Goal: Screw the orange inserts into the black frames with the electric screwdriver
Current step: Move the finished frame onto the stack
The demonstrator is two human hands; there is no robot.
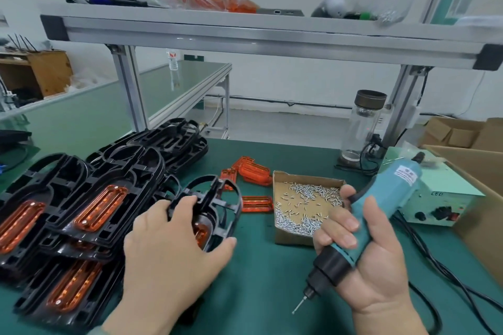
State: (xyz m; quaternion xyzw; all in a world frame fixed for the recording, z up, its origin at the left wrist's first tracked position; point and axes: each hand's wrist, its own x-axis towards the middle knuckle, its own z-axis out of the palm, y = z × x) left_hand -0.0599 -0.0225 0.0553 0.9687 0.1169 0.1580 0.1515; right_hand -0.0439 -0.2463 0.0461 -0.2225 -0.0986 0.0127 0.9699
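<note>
While the left hand [174, 247] grips a black frame [217, 198] tilted on edge, the right hand [375, 261] clasps the electric screwdriver [386, 198], bit angled down toward the bench [258, 280].
The gripped frame stands at the near right of the frame stack [89, 198] with an orange insert [201, 231] seated inside; loose inserts [253, 171] lie beyond it, left of the screw box [304, 207]. The frame appears light, rigid and open-ribbed: hold it by the outer rim, fingers clear of the screw points. Inserts look thin, glossy and likely brittle: grasp them by the long edges.
</note>
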